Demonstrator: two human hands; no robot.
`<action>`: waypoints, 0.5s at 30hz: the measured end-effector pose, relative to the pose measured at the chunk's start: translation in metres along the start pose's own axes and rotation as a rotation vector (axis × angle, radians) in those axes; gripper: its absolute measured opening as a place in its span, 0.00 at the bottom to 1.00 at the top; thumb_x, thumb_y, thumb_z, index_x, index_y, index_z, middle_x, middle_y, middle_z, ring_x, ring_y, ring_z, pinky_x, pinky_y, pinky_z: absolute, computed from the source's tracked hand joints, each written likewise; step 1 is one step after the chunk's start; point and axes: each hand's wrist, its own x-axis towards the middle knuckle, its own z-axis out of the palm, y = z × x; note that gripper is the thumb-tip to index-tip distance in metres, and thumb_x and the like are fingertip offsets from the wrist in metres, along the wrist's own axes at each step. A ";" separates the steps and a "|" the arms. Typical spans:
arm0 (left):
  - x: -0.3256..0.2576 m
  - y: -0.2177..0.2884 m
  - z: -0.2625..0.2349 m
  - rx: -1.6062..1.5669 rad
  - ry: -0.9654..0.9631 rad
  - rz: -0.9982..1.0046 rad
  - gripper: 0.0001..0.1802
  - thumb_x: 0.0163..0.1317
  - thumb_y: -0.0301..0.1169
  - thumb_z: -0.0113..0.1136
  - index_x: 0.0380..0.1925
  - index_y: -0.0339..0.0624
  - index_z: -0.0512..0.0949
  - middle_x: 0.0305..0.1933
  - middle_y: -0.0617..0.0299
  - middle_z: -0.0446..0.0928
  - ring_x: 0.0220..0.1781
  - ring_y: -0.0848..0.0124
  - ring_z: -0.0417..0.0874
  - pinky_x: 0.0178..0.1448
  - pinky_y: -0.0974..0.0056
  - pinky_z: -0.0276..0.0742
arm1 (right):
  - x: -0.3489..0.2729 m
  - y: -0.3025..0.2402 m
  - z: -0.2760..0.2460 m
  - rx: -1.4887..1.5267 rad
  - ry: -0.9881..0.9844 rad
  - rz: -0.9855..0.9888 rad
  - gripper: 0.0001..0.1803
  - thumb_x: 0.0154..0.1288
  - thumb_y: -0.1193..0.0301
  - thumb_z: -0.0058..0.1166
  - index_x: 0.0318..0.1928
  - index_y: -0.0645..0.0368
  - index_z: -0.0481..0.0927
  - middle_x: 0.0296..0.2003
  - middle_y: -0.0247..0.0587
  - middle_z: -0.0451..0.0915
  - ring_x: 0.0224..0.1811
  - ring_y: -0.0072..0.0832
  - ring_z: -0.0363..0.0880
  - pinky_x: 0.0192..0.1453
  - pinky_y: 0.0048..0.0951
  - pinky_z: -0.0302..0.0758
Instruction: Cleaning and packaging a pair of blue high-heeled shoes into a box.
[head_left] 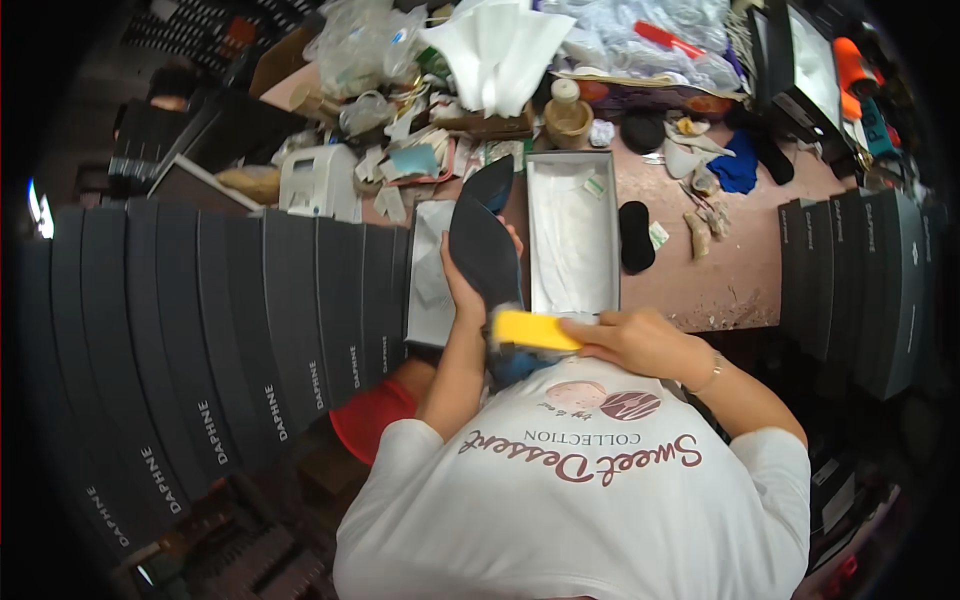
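Note:
My left hand [464, 285] is wrapped around a dark shoe [484, 235], held tilted with its black sole showing and its narrow end pointing away from me. In my right hand [645, 345] is a yellow brush [535, 329], with a blurred pale edge at its left end. The brush is close to the near end of the shoe, just in front of my white shirt; whether they touch I cannot tell. Beyond them stands an open shoe box [616, 240] lined with white paper. A box part with pale paper inside [431, 270] lies left of the shoe.
Stacks of dark grey shoe boxes flank me at left [230, 320] and right [850, 270]. A black oval pad [635, 237] lies right of the open box. Behind are a jar [568, 120], a blue cloth [736, 163], white tissue [497, 55] and plastic bags. A red bin [372, 418] sits below.

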 end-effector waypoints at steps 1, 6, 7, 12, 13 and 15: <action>0.001 0.011 -0.012 -0.093 0.067 0.062 0.40 0.61 0.58 0.49 0.53 0.27 0.69 0.45 0.47 0.74 0.48 0.59 0.76 0.55 0.62 0.75 | -0.016 0.012 -0.008 -0.022 -0.012 0.087 0.23 0.62 0.60 0.55 0.58 0.44 0.75 0.20 0.38 0.72 0.17 0.37 0.75 0.22 0.34 0.72; 0.015 0.055 0.007 0.025 0.249 0.390 0.34 0.59 0.59 0.49 0.44 0.35 0.75 0.42 0.47 0.76 0.47 0.53 0.77 0.56 0.54 0.74 | -0.019 0.020 -0.036 0.086 0.222 0.114 0.25 0.59 0.66 0.60 0.59 0.49 0.74 0.24 0.43 0.74 0.22 0.39 0.76 0.28 0.35 0.74; 0.018 0.058 0.009 0.019 0.247 0.376 0.34 0.59 0.59 0.49 0.43 0.36 0.75 0.41 0.47 0.76 0.46 0.52 0.77 0.56 0.54 0.75 | -0.002 0.000 -0.040 0.171 0.269 0.031 0.25 0.59 0.67 0.60 0.59 0.49 0.75 0.26 0.44 0.74 0.22 0.39 0.76 0.29 0.35 0.74; 0.017 0.058 0.037 0.173 0.197 0.449 0.30 0.60 0.60 0.48 0.41 0.42 0.76 0.37 0.56 0.78 0.40 0.60 0.80 0.52 0.55 0.78 | 0.000 0.007 -0.011 0.029 0.077 0.099 0.23 0.60 0.64 0.60 0.57 0.50 0.76 0.27 0.43 0.77 0.25 0.42 0.78 0.30 0.35 0.75; 0.011 0.058 0.048 0.229 0.178 0.504 0.29 0.60 0.59 0.47 0.41 0.44 0.76 0.37 0.58 0.78 0.39 0.63 0.80 0.52 0.55 0.78 | -0.022 0.025 -0.016 -0.006 0.098 0.193 0.22 0.60 0.65 0.59 0.56 0.51 0.77 0.28 0.44 0.78 0.27 0.43 0.78 0.31 0.35 0.75; 0.015 0.044 0.035 0.302 0.249 0.444 0.27 0.63 0.57 0.47 0.45 0.46 0.76 0.41 0.63 0.78 0.43 0.66 0.79 0.55 0.59 0.75 | -0.057 0.052 -0.013 0.091 0.267 0.354 0.20 0.62 0.70 0.58 0.55 0.56 0.78 0.32 0.49 0.81 0.28 0.40 0.80 0.34 0.31 0.75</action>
